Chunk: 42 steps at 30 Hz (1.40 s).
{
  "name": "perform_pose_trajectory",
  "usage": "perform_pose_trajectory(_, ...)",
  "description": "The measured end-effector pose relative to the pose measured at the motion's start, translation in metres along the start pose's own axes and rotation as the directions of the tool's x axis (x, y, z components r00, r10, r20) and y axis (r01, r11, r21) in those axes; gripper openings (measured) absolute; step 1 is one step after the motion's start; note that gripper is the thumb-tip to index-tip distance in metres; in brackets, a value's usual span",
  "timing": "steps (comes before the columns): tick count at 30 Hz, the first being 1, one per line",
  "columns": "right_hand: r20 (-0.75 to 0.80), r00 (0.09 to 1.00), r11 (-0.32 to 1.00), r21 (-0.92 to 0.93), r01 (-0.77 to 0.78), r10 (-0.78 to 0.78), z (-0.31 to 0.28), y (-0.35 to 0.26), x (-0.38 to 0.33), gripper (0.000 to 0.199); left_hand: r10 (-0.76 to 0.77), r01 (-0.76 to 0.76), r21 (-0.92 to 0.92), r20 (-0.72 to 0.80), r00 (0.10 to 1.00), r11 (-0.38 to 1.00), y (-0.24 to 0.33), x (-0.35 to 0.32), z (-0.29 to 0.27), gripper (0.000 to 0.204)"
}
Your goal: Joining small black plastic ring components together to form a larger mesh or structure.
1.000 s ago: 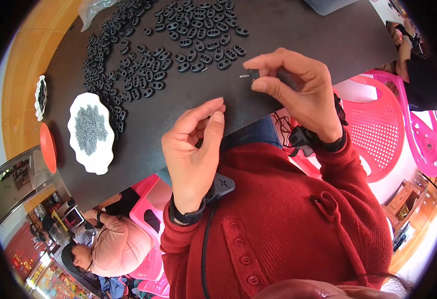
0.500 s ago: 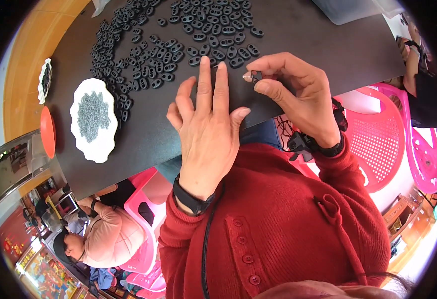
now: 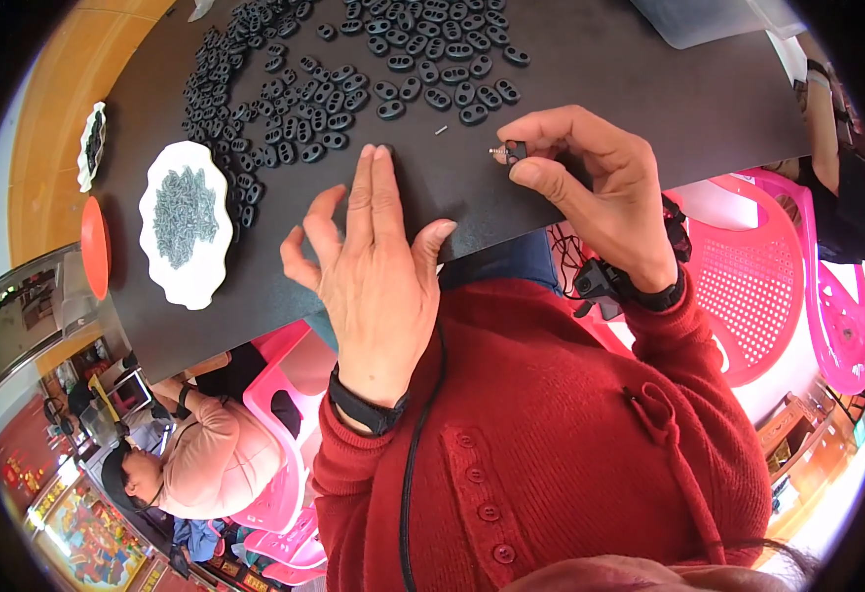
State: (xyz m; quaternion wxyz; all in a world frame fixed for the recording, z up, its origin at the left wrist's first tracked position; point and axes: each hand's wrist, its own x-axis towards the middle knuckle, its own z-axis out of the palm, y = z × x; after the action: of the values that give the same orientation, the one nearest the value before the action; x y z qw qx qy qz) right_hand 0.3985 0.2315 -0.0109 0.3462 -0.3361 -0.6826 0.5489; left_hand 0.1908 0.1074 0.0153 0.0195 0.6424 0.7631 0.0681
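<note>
Between the thumb and fingertips of my right hand (image 3: 600,183) is a small black plastic piece (image 3: 516,152). A thin metal spring (image 3: 498,151) sticks out of its left side. My left hand (image 3: 373,252) rests palm down over the table, fingers stretched and thumb apart; anything under its fingertips is hidden. Beyond the hands, a short, thin metal piece (image 3: 441,129) lies alone on the table. Many oval black two-hole cord locks (image 3: 432,47) spread over the far side. A scalloped white plate (image 3: 213,281) to the left holds a heap of small metal springs (image 3: 186,217).
The dark table (image 3: 610,84) has its near edge close to my body. A second white dish (image 3: 87,170) and an orange-red round dish (image 3: 95,247) sit at far left. A clear plastic container (image 3: 714,20) lies far right. Pink chairs (image 3: 738,286) and a seated person (image 3: 210,459) are nearby.
My left hand has moved left and slightly nearer, uncovering the short metal piece on the table. My right hand keeps its pinch on the black piece and has shifted slightly right.
</note>
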Motion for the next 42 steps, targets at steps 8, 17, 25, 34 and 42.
perform_pose_trajectory(8, 0.011, 1.000, 1.000, -0.026, -0.006, 0.006, 0.018, 0.013, -0.002, 0.024, -0.110, 0.096, -0.084, -0.180, 0.977, 0.992, -0.010, -0.011, 0.001, 0.032)
perform_pose_trajectory(17, -0.050, 0.997, 0.998, -0.035, 0.057, -0.058, 0.036, 0.010, -0.006, 0.023, -0.271, 0.150, -0.618, -0.105, 0.957, 0.772, -0.030, -0.022, 0.016, 0.022)
perform_pose_trajectory(25, 0.021, 0.994, 0.993, 0.060, 0.102, -0.103, 0.046, -0.003, -0.003, 0.029, -0.282, 0.309, -0.934, 0.349, 0.894, -0.179, -0.034, -0.022, -0.004, 0.040)
perform_pose_trajectory(34, 0.040, 0.978, 0.977, 0.077, 0.199, -0.203, 0.063, -0.019, -0.002, 0.031, -0.162, 0.240, -0.846, 0.352, 0.922, -0.476, -0.048, -0.028, 0.007, 0.040)
perform_pose_trajectory(42, 0.044, 0.981, 0.982, 0.043, 0.186, -0.188, 0.075, -0.018, -0.002, 0.033, -0.259, 0.283, -0.897, 0.379, 0.888, -0.341, -0.047, -0.028, -0.004, 0.039)
